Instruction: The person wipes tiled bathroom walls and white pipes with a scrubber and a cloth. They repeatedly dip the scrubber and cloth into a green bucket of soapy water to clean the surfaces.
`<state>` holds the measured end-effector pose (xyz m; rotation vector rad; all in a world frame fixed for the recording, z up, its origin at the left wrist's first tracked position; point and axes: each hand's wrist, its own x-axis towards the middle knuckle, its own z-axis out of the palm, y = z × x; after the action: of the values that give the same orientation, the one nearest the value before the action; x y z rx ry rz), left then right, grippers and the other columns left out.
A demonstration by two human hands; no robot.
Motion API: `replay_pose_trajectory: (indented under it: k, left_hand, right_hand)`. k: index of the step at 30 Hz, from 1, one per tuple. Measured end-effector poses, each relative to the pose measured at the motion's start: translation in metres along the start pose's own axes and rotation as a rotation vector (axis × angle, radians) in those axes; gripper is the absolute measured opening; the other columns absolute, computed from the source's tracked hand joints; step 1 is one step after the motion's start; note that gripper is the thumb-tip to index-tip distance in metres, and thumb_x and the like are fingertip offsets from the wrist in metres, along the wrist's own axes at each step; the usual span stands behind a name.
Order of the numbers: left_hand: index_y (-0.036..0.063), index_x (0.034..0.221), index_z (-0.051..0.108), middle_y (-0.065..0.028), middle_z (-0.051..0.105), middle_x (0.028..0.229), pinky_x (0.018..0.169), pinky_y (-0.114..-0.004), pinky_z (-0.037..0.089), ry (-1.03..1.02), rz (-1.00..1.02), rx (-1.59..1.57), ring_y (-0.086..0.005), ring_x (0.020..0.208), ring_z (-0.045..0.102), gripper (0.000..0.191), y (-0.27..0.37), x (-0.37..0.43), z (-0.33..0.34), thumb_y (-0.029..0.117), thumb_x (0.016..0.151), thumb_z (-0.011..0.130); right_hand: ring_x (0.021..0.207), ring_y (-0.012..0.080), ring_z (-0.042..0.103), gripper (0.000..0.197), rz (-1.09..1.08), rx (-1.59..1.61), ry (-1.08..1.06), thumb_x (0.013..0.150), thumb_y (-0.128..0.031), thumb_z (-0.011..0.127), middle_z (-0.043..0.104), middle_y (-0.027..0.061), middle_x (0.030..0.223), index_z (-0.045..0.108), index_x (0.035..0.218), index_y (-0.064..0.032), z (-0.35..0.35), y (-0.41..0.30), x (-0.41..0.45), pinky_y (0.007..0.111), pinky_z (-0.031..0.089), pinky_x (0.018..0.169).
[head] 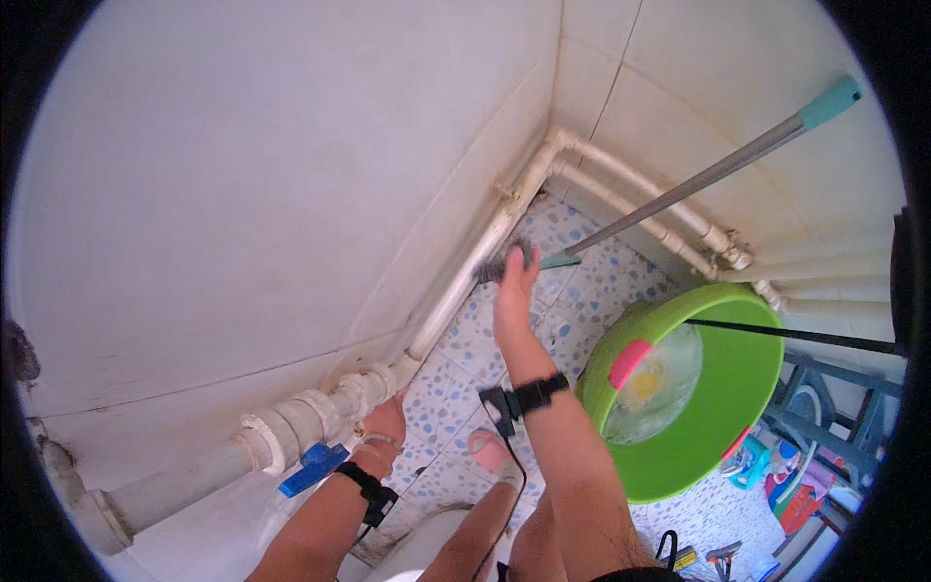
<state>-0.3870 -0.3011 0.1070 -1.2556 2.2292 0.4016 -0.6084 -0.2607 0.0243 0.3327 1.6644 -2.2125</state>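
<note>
My right hand (515, 298) is on a dark scouring pad or brush (502, 267), blurred, beside the white pipe along the wall (465, 276). How its fingers hold the dark thing is partly hidden. Low at the left, my left hand (385, 420) reaches to the pipe's joint (367, 385), its fingers hidden behind or under it. A blue valve handle (314, 469) sits on the pipe near my left wrist. Just right of my right hand, a long grey pole with teal ends (691, 185) leans from the floor towards the right wall.
A green tub (734, 407) of cloudy water stands at the right, with a black strap or rod crossing its rim. Pipes (640, 174) run low along the right wall. Bottles, a grey rack (836, 407) and a squeegee (723, 554) lie lower right. A toilet's pale rim (429, 542) shows below.
</note>
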Motion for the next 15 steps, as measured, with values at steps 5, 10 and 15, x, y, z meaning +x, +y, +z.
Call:
replay_pose_trajectory:
  k: [5, 10, 15]
  left_hand:
    - [0.0004, 0.087, 0.057, -0.021, 0.058, 0.088, 0.079, -0.046, 0.039, 0.519, 0.287, 0.153, -0.0389, 0.088, 0.052, 0.034, -0.037, 0.017, 0.05, 0.031, 0.086, 0.044]
    - [0.0019, 0.084, 0.058, -0.0199, 0.059, 0.08, 0.065, -0.044, 0.046, 0.195, 0.14, 0.117, -0.036, 0.076, 0.057, 0.035, -0.049, 0.017, 0.062, 0.03, 0.089, 0.038]
    - [0.0033, 0.087, 0.058, -0.0188, 0.06, 0.08, 0.061, -0.043, 0.048, 0.382, 0.239, 0.23, -0.0329, 0.072, 0.059, 0.038, -0.06, 0.023, 0.088, 0.031, 0.09, 0.033]
  right_hand:
    - [0.107, 0.0339, 0.039, 0.065, -0.271, -0.6, 0.172, 0.083, -0.023, 0.05, 0.033, 0.0254, 0.12, 0.013, 0.128, 0.0049, 0.055, -0.01, 0.037, 0.037, 0.03, 0.094]
    - [0.092, 0.0318, 0.05, 0.057, -0.25, -0.397, -0.068, 0.084, -0.016, 0.048, 0.046, 0.0223, 0.107, 0.016, 0.125, 0.0057, 0.037, -0.029, 0.065, 0.037, 0.04, 0.082]
    - [0.081, 0.0202, 0.056, 0.04, 0.168, 0.14, -0.296, 0.086, -0.013, 0.046, 0.053, 0.0136, 0.098, 0.029, 0.121, -0.0022, 0.013, -0.04, 0.065, 0.035, 0.044, 0.076]
